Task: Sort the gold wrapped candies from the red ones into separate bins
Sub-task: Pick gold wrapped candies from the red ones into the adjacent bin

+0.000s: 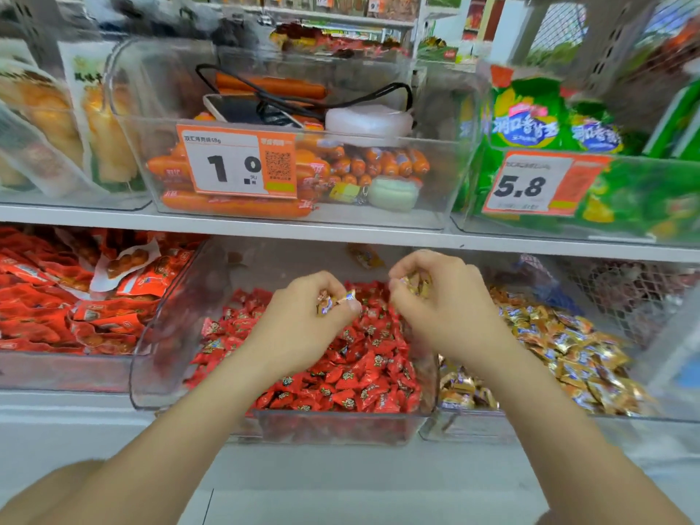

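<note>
Over the red bin (159,354), the left hand (303,323) pinches a gold candy (337,300) in its grip. The right hand (447,301) pinches several gold candies (416,285). The gold bin (454,430) stands just right of the red bin. They are probably light with slippery foil, so hold the body.

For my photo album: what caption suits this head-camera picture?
The left hand and right hand each pinch gold wrapped candies over the red candies bin, beside the gold bin.

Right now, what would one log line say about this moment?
left hand: pinches gold candy over red bin | right hand: grips gold candies | gold bin: right of red bin
</note>
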The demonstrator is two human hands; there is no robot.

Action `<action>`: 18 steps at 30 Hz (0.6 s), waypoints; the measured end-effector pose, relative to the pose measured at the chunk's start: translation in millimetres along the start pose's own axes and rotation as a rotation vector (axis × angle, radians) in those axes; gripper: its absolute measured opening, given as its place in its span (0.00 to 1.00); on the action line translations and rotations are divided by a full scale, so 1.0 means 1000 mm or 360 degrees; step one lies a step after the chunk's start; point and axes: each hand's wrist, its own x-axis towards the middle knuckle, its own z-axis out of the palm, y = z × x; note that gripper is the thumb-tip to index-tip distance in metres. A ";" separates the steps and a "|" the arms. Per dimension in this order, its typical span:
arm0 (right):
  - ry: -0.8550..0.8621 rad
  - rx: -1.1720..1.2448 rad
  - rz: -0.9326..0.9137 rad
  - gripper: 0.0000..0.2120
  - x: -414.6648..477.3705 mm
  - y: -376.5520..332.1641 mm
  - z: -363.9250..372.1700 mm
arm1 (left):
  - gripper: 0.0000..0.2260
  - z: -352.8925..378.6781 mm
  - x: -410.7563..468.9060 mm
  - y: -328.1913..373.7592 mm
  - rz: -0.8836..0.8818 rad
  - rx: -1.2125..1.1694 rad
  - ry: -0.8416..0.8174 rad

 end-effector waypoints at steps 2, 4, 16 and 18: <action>-0.0006 0.0002 0.0066 0.11 -0.008 0.023 -0.017 | 0.09 0.010 -0.011 0.018 0.0076 -0.0129 -0.0034; 0.0052 -0.0111 0.0148 0.13 -0.014 0.050 -0.028 | 0.08 0.024 -0.018 0.034 0.0117 -0.0201 0.0006; -0.0255 -0.0741 0.0344 0.28 -0.038 0.183 -0.052 | 0.12 0.165 0.010 0.129 0.0434 0.0598 0.0034; -0.0149 -0.0568 0.0383 0.27 -0.037 0.192 -0.060 | 0.21 0.187 0.023 0.120 0.0296 0.0848 -0.0297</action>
